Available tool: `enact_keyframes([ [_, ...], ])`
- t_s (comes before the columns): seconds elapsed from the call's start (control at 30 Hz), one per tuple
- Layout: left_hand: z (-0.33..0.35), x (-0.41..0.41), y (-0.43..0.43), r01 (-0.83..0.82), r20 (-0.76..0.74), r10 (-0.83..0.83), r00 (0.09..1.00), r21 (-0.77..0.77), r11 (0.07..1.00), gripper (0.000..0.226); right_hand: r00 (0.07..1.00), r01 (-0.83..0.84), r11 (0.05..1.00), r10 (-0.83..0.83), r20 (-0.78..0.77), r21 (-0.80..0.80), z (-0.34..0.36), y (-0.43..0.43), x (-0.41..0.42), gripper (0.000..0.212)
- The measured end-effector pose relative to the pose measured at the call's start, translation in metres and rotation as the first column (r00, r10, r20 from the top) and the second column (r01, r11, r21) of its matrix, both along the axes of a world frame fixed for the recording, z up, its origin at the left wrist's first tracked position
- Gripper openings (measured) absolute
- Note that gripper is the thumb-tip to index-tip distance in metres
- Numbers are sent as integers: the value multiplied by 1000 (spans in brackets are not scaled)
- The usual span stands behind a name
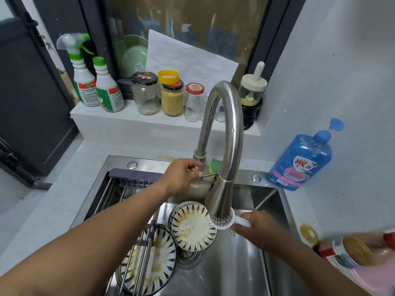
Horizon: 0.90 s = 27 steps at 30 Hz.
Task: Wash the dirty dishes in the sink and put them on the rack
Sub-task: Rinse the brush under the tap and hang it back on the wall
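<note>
A: Left hand (pixel 183 175), where?
B: Pinching the tap lever (pixel 210 174).
A: Right hand (pixel 259 228)?
B: Gripping a brush (pixel 220 221) under the spout (pixel 220 195); dirty plates (pixel 193 229) lie in the sink (pixel 235 265), one beneath the rack (pixel 132 178).

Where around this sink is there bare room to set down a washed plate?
Free: the rods of the rack, the white counter to their left, and the sink floor right of the stacked plates. Crowded: the window ledge, full of jars and bottles.
</note>
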State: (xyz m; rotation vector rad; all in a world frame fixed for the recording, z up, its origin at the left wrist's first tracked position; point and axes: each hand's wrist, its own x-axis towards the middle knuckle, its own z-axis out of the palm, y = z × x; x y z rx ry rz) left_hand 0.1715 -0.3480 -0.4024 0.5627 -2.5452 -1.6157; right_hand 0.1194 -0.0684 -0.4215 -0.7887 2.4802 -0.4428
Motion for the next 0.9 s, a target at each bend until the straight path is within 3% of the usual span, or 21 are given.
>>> enact_keyframes([
  [0.07,5,-11,2,126,19,-125,992,-85,988,29,999,-35,999,35,-3,6,-3,5,-2,40],
  [0.17,16,-27,14,282,76,-272,959,-182,942,8,996,-84,995,86,-32,58,-6,7,-2,40],
  [0.23,18,-35,19,355,100,-341,935,-229,906,10,993,-104,989,109,-39,100,-6,8,2,44],
  [0.37,16,-45,16,370,130,-349,928,-233,899,14,994,-108,989,110,-16,105,-5,9,5,47],
  [0.5,14,-47,12,381,123,-362,924,-211,900,35,997,-79,991,79,7,110,-1,8,0,46],
  [0.9,6,-49,11,330,81,-321,944,-173,928,34,991,-94,993,87,98,68,24,-13,11,41],
])
